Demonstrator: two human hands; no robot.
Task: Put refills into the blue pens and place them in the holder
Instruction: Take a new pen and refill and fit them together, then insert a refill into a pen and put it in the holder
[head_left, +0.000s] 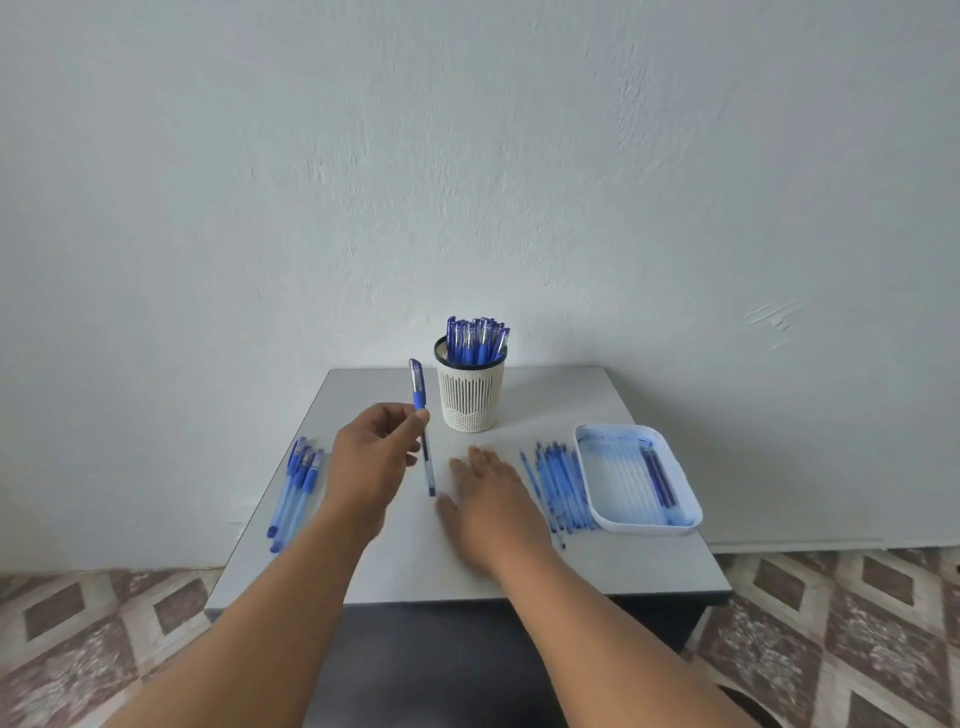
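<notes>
My left hand (374, 457) pinches a capped blue pen (418, 395) near its grip, holding it almost upright just left of the holder. The cream slotted holder (470, 395) stands at the back middle of the table with several blue pens (477, 340) in it. My right hand (493, 499) hovers flat over the table centre, fingers straight, holding nothing. Several blue pens (296, 488) lie in a row at the left. Several pale blue refills (558, 483) lie right of my right hand. A white tray (675, 522) at the right holds a few refills (657, 475).
The grey table (623, 571) is small, with its front edge close to me and a white wall right behind the holder. Patterned floor tiles show on both sides. A dark seat or surface lies below the table's front edge.
</notes>
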